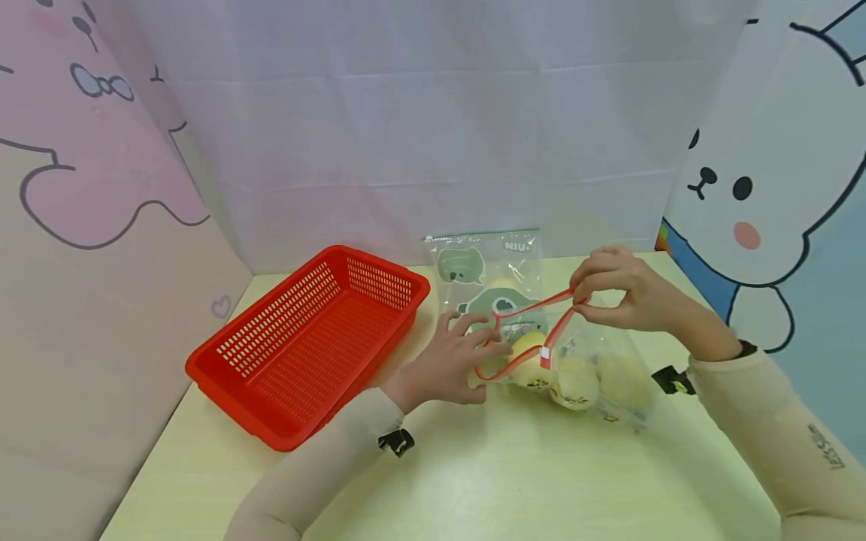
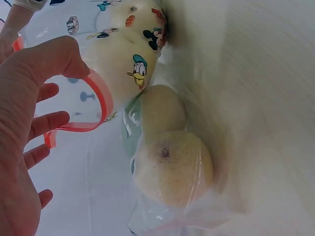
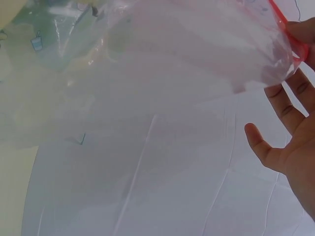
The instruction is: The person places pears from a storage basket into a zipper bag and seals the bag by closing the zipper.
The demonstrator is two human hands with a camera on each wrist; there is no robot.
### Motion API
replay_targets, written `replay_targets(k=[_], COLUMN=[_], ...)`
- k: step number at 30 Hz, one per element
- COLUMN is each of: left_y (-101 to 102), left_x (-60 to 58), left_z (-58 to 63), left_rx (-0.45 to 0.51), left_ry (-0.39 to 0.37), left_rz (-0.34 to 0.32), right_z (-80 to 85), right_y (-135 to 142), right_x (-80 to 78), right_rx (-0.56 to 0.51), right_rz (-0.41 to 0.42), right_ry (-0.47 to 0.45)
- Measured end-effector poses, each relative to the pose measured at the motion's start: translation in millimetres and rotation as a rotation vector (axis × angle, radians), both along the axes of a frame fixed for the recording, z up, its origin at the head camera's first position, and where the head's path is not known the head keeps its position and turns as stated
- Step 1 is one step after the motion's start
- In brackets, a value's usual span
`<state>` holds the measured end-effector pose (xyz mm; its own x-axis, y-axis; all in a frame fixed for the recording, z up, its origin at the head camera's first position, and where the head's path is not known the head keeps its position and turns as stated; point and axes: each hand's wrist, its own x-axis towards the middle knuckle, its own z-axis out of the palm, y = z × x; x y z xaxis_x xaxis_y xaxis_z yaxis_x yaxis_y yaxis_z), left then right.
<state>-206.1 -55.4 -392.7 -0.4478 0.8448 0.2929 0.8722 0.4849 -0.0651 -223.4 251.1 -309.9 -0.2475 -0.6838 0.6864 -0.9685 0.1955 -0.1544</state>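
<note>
A clear zip bag (image 1: 595,342) with a red seal strip (image 1: 559,328) and small cartoon prints lies on the table, several pale yellow round fruits (image 1: 625,382) inside. My right hand (image 1: 625,293) pinches one end of the red strip between thumb and fingers, lifting the mouth, which gapes. At the other end my left hand (image 1: 456,361) has its fingers spread, and in the left wrist view its bent thumb touches the strip. Behind lies a second clear bag (image 1: 497,255) with green bear prints; round yellowish fruits (image 2: 174,169) in it show in the left wrist view.
A red plastic basket (image 1: 307,346) with perforated sides stands at the left of the pale table (image 1: 501,481). A white curtain (image 1: 433,135) hangs along the back edge, with cartoon-printed panels (image 1: 764,173) at both sides.
</note>
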Motion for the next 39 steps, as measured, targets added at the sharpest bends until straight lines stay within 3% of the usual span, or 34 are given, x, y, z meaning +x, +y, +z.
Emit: replay_targets(k=[10, 18, 23, 30, 39], left_y=[-5.2, -6.8, -3.1, 11.5, 35.1], left_x=[4.8, 4.7, 2.9, -0.4, -9.4], left_z=[-20.6, -24.2, -18.8, -3.6, 20.1], left_rx=[0.058, 0.055, 0.059, 0.069, 0.127], left_ry=[0.062, 0.099, 0.141, 0.18, 0.255], left_rz=[0.027, 0.028, 0.02, 0.003, -0.014], right_z=[1.6, 1.5, 2.7, 10.3, 19.2], right_y=[-0.1, 0.4, 4.7, 15.7, 47.3], right_x=[1.5, 0.5, -0.1, 2.6, 5.3], right_rx=[0.016, -0.001, -0.024, -0.027, -0.023], right_rz=[-0.026, -0.019, -0.044, -0.155, -0.293], right_ry=[-0.014, -0.003, 0.072, 0.196, 0.233])
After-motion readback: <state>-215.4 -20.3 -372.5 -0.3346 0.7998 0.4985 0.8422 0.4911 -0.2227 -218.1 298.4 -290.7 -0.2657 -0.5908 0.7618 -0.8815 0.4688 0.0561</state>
